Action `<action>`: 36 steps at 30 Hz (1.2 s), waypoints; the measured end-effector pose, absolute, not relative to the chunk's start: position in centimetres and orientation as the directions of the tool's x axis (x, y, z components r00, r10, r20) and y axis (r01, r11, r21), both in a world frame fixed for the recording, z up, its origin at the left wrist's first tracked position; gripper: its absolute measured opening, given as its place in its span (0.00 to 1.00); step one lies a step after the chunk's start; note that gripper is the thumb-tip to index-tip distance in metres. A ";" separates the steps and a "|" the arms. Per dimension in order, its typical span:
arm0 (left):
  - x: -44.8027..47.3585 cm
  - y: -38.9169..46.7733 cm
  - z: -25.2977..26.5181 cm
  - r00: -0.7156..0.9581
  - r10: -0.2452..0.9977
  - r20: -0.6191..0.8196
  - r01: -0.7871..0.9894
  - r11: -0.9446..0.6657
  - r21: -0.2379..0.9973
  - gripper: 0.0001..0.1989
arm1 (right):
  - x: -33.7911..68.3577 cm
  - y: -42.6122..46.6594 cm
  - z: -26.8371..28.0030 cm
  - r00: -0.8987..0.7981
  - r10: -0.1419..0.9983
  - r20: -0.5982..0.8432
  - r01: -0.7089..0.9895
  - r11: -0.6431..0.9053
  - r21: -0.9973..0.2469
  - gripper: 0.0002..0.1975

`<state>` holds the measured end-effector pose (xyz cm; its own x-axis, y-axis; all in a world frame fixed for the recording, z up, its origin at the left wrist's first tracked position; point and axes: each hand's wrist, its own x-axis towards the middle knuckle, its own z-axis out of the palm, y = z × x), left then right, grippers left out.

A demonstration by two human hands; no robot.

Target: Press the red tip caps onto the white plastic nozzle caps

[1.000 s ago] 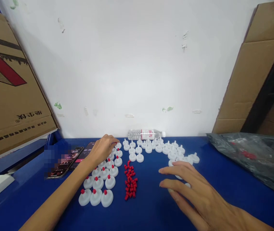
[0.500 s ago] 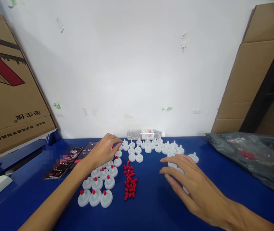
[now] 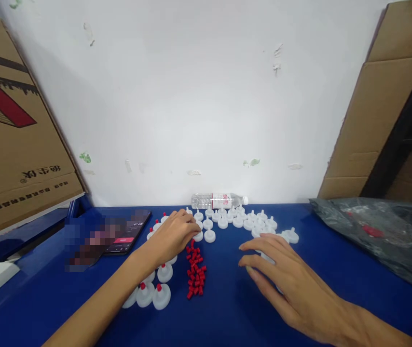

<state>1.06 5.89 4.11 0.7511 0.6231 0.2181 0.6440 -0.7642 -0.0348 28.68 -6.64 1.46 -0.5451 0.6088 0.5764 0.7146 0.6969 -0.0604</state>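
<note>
Beside your left hand's [image 3: 177, 233] fingertips, grip unclear, caps [image 3: 210, 236] are pointing nozzle-up, axes vertical; your right hand [image 3: 295, 284] is hanging open.

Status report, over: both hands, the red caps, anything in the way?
Left hand at white pieces, grip unclear. Right hand open. Red caps loose on blue table. Bottle behind white pieces, clear of both hands.

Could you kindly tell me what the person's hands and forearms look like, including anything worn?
The ungloved, slender-fingered left hand and ungloved, slender-fingered right hand show no rings or markings. The slim, sleeveless left forearm and slim, sleeveless right forearm show no watch or bracelet.
</note>
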 end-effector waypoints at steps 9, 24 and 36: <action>0.3 6.4 4.1 0.775 0.497 0.390 0.567 -0.820 -0.080 0.11 | 28.7 -6.6 1.4 -0.555 0.617 0.558 0.711 0.700 -0.066 0.12; 4.8 0.1 3.7 0.741 0.229 0.631 0.168 -0.973 0.157 0.06 | 28.6 -6.2 0.3 -0.477 0.574 0.666 0.760 0.649 -0.015 0.17; 1.3 1.3 5.3 0.751 0.627 0.207 0.615 -0.778 0.128 0.05 | 28.5 -6.5 0.4 -0.467 0.565 0.681 0.745 0.666 -0.042 0.17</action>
